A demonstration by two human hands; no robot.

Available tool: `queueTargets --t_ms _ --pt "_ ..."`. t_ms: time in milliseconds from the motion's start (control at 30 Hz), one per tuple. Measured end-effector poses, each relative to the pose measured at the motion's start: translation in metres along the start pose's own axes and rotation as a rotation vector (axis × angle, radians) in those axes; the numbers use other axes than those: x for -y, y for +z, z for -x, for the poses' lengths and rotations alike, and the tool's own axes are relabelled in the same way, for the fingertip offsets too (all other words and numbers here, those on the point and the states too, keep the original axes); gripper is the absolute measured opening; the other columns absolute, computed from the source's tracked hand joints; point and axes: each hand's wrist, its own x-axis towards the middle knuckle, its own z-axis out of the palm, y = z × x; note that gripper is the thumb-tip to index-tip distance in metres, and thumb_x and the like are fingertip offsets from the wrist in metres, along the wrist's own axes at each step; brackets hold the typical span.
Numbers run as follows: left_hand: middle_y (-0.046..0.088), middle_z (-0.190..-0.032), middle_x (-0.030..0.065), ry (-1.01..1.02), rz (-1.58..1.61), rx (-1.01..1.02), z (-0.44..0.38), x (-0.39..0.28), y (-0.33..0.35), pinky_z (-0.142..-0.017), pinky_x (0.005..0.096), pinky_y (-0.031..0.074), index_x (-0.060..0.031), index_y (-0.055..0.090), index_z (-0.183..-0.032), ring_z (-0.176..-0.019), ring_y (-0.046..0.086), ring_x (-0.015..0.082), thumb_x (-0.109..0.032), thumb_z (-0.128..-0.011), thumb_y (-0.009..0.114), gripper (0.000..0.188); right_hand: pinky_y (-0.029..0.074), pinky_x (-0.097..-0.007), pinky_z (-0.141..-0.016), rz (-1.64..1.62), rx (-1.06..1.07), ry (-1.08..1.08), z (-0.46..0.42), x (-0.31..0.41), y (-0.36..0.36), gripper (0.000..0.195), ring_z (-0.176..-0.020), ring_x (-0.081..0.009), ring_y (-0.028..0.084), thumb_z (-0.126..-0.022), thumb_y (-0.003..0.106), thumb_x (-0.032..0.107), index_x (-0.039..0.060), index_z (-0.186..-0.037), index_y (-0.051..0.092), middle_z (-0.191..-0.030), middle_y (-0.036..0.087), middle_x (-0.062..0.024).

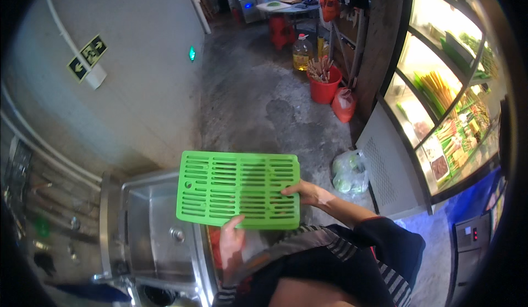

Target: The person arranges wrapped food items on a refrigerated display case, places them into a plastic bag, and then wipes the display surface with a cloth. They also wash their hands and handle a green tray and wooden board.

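A green slotted plastic tray (pixel 238 189) is held out in front of me, its slotted face up towards the camera. My right hand (pixel 307 192) grips its right edge, the thumb lying on top. At the near edge my left hand (pixel 232 237) holds it with the thumb over the rim; the fingers beneath are hidden. The tray's left part overlaps the far right corner of a stainless steel sink (pixel 142 241). Whether more than one tray is stacked here I cannot tell.
Along the right stands a lit display fridge (pixel 406 175) with skewers inside. A plastic bag of green vegetables (pixel 350 173) lies beside it. Farther off are a red bucket of sticks (pixel 324 88), a red bag (pixel 344 106) and an oil jug (pixel 302 54). A wall (pixel 144 101) runs along the left.
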Motion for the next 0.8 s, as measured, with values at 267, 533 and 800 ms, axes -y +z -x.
queueTargets --t_ms 267,533,800 --pt "0.047 -0.114 0.0129 -0.421 0.559 -0.058 -0.157 0.039 0.008 -0.084 0.0434 0.042 -0.0026 0.040 -0.120 -0.104 0.047 0.0269 -0.017 -0.084 0.052 0.040 0.048 -0.0332 -0.071 0.512 -0.445 -0.390 -0.106 0.108 -0.092 0.024 -0.081 -0.0227 0.060 -0.071 0.057 0.001 0.0007 -0.095 0.060 -0.090 0.062 -0.0115" --pt "0.058 -0.093 0.0083 -0.343 0.138 -0.198 -0.362 0.077 -0.062 -0.073 0.0288 0.046 0.0016 0.051 -0.108 -0.084 0.056 0.0166 -0.013 -0.083 0.056 0.029 0.047 -0.0402 -0.070 2.020 -0.545 0.656 -0.125 0.097 -0.392 0.018 -0.082 -0.0285 0.058 -0.065 0.058 0.019 0.0089 -0.079 0.061 -0.085 0.061 -0.0111" --pt "0.059 -0.101 0.0093 -0.173 -0.220 0.232 -0.633 0.023 0.008 -0.073 0.0248 0.047 0.0012 0.052 -0.109 -0.087 0.057 0.0143 -0.018 -0.083 0.057 0.033 0.047 -0.0387 -0.075 1.291 -1.450 1.046 0.010 0.088 -0.410 0.030 -0.091 -0.0305 0.059 -0.065 0.063 0.025 0.0119 -0.092 0.065 -0.095 0.062 -0.0131"
